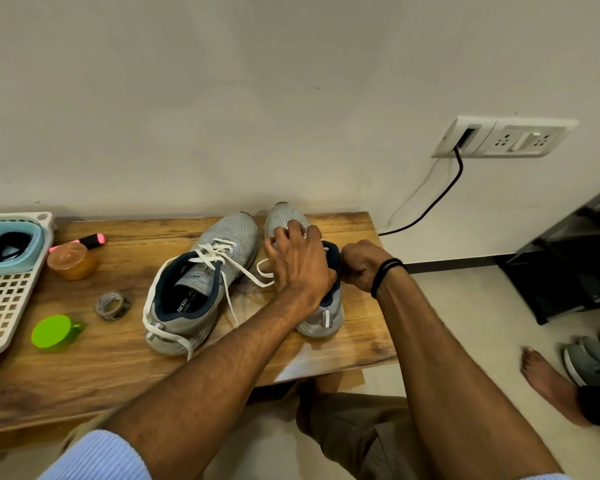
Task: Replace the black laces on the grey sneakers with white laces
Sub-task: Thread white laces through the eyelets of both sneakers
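Two grey sneakers stand side by side on a low wooden table (118, 368), toes toward the wall. The left sneaker (201, 282) carries a white lace (222, 271) whose loose ends trail over its side and heel. My left hand (300, 261) lies over the lacing area of the right sneaker (321, 317), fingers curled at its top eyelets. My right hand (361, 263), a black band on its wrist, is curled tight at that shoe's right collar. A loop of white lace (262, 271) sticks out left of my left hand. What each hand pinches is hidden.
At the table's left are a white lattice basket (4, 299) holding a blue tray, an orange jar (71, 259), a pink marker (90, 240), a tape roll (112, 305) and a green lid (54, 332). Another grey shoe pair (593, 362) and a bare foot (548, 382) are on the floor right.
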Demonstrator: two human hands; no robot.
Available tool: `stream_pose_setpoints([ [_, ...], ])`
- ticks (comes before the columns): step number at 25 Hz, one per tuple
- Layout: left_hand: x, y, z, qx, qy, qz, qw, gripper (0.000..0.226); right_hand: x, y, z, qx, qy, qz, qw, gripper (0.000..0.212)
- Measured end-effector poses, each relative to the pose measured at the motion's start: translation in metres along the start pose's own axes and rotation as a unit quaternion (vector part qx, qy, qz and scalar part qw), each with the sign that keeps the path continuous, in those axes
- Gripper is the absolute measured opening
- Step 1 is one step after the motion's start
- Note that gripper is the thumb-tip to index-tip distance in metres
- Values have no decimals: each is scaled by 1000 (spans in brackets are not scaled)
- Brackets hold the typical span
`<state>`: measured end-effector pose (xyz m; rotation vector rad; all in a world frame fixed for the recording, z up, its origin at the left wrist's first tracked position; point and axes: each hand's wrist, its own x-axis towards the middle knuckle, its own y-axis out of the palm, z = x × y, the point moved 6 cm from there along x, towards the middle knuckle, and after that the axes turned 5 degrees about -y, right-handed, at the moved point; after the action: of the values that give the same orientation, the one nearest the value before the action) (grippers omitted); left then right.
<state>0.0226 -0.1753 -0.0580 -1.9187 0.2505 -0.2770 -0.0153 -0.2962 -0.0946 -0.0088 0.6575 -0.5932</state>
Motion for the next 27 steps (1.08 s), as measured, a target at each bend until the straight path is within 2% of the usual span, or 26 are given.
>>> stream_pose_setpoints([
  [1,1,2,4,0,-16,20,1000,58,-1,-1,1,8,-1,-15,1000,31],
  [3,2,2,13,-11,-42,40,998,59,-1,-13,2,74,-7,-72,995,21],
  [5,3,0,19,-15,-42,37,998,56,1,-53,8,126,-35,-188,974,21],
  [6,2,-1,20,-24,-37,35,998,55,3,-75,12,100,-57,-241,964,28],
  [8,3,-3,22,-59,-26,32,997,55,4,-97,19,65,-87,-282,953,33],
  [9,4,-4,24,-78,-23,36,996,55,1,-93,21,102,-92,-278,951,27],
  [10,6,-4,27,-98,-22,46,994,56,-4,-76,22,129,-88,-222,962,19],
  [11,7,-4,29,-116,-24,61,991,59,-8,-55,24,93,-83,-142,982,14],
  [12,7,-4,29,-130,-27,79,988,63,-11,-35,26,-2,-77,-56,995,14],
  [14,4,-5,28,-154,-29,117,981,77,-20,-7,25,-148,-66,56,985,23],
  [15,2,-6,27,-168,-26,134,976,86,-22,-1,26,-167,-68,76,981,24],
  [18,-4,-3,29,-190,-7,174,966,104,-23,1,26,-177,-87,83,977,11],
  [21,-4,-3,37,-179,-25,139,974,100,-18,-1,24,-246,-110,53,961,24],
  [23,-5,-3,39,-182,-44,115,976,94,-15,-11,30,-307,-125,-10,944,33],
  [25,-6,-4,42,-185,-61,96,976,88,-17,-30,37,-359,-121,-110,919,29],
  [27,-6,-5,42,-174,-63,81,979,81,-23,-48,37,-362,-101,-193,906,22],
])
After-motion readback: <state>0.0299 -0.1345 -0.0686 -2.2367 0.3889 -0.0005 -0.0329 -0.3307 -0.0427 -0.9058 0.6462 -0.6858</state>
